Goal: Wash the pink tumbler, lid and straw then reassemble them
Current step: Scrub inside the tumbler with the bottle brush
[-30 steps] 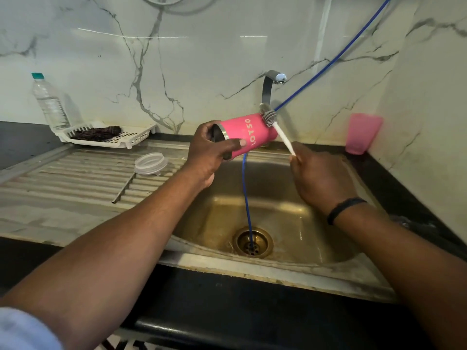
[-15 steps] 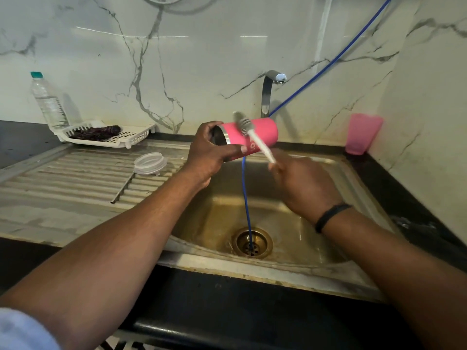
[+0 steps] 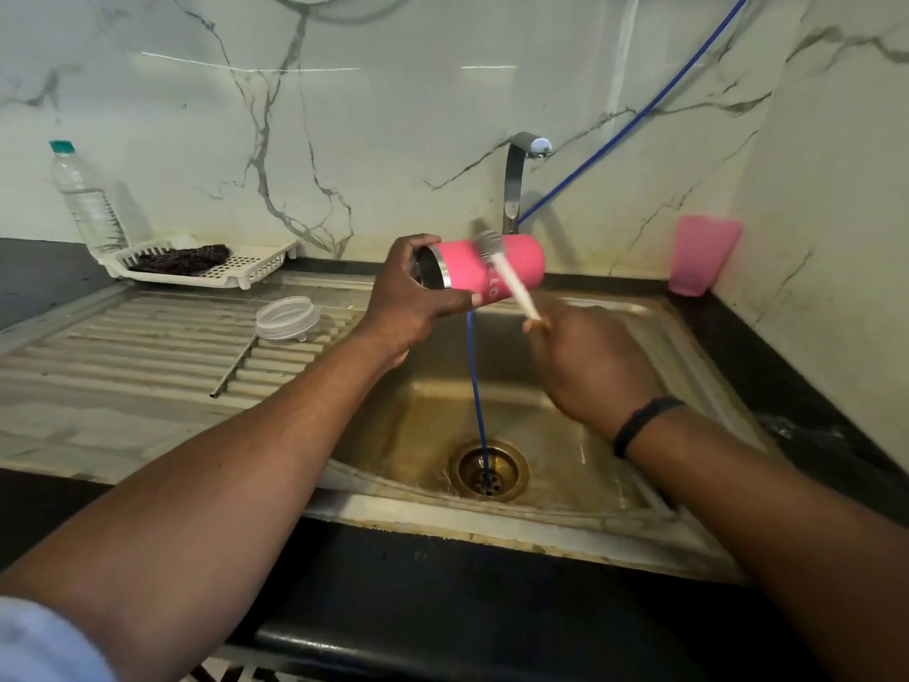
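My left hand (image 3: 410,300) grips the pink tumbler (image 3: 516,265) by its steel rim and holds it on its side over the sink, mouth to the left. My right hand (image 3: 590,366) holds a white-handled brush (image 3: 511,283) whose bristle head (image 3: 488,241) lies across the tumbler's outer wall. The clear lid (image 3: 287,318) rests on the ribbed drainboard, and the metal straw (image 3: 235,364) lies beside it, pointing toward me.
A steel sink (image 3: 654,489) with a brass drain (image 3: 488,470) lies below my hands. A blue hose (image 3: 476,381) runs from the wall into the drain. A tap (image 3: 516,184), pink cup (image 3: 701,253), white rack (image 3: 246,268) with a dark cloth, and water bottle (image 3: 86,199) line the back.
The brush slid from the tumbler's base end leftward onto the middle of its side. My right hand followed to the left. The tumbler stayed gripped in my left hand.
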